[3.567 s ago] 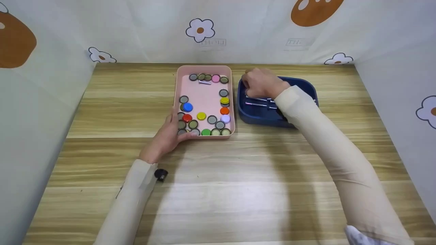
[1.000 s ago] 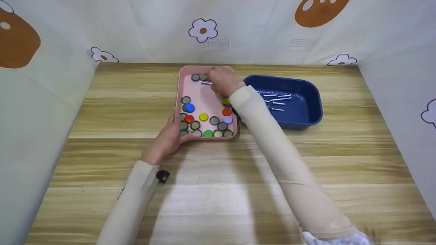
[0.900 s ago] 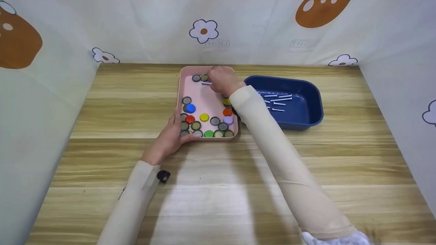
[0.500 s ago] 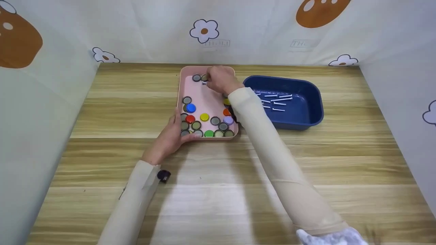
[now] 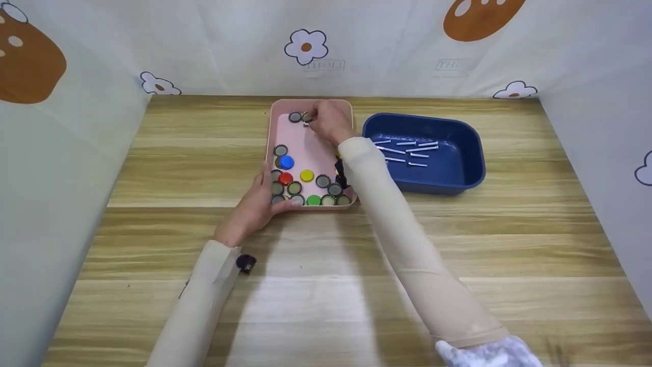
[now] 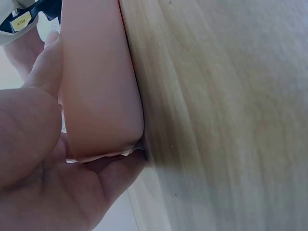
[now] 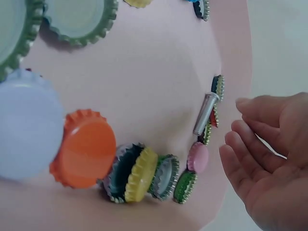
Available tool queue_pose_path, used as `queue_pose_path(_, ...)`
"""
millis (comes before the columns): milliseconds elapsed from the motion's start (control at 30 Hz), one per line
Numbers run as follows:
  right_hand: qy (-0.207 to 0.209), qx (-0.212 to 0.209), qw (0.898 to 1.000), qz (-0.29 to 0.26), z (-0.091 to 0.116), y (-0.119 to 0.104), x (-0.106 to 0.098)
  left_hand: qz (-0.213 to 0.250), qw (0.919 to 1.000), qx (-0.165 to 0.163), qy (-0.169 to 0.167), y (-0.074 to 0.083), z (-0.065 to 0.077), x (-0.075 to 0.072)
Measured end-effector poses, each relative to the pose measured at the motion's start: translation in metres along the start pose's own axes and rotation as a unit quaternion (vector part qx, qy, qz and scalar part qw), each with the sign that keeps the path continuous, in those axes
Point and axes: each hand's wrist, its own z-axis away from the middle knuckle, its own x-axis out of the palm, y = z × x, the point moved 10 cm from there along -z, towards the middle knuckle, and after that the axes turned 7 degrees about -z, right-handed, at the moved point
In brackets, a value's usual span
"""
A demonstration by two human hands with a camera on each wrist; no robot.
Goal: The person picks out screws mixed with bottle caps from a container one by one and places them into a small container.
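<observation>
My left hand [image 5: 251, 208] grips the near left corner of a shallow pink tray [image 5: 309, 145], thumb along the front and fingers on the side wall [image 6: 98, 86]. My right hand [image 5: 330, 122] is over the tray's far end, fingers loosely curled. In the right wrist view a silver bolt [image 7: 206, 114] lies among bottle caps near the far wall, with my fingertips [image 7: 244, 103] beside it and nothing between them. The hand covers most of that bolt in the head view. A yellow cap [image 5: 306, 175] and a blue cap [image 5: 286, 162] lie with several others in the tray.
A deep navy bin [image 5: 443, 184] stands right of the pink tray with several silver bolts [image 5: 418, 155] on its floor. Both containers sit on a wood-grain table [image 5: 305, 306]. A white patterned sheet [image 5: 244, 56] rises behind the table.
My right hand has come left from the navy bin to the pink tray's far end, then shifted slightly over the bolt, hiding more of it. My left hand has kept its hold on the tray.
</observation>
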Motion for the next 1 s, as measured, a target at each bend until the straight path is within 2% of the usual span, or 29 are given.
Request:
queue_pose_path(400,0.049,-0.032,0.998,-0.022,-0.004,0.011,-0.004,-0.006,1.0000,-0.006,-0.001,-0.001,0.000,0.000)
queue_pose_path(733,0.065,0.001,0.997,-0.040,-0.009,0.028,-0.005,0.009,0.9998,-0.016,-0.007,-0.003,0.002,0.001)
queue_pose_path(1000,0.083,-0.005,0.996,-0.036,-0.012,0.030,-0.012,0.014,0.9997,-0.020,-0.003,-0.004,0.001,0.001)
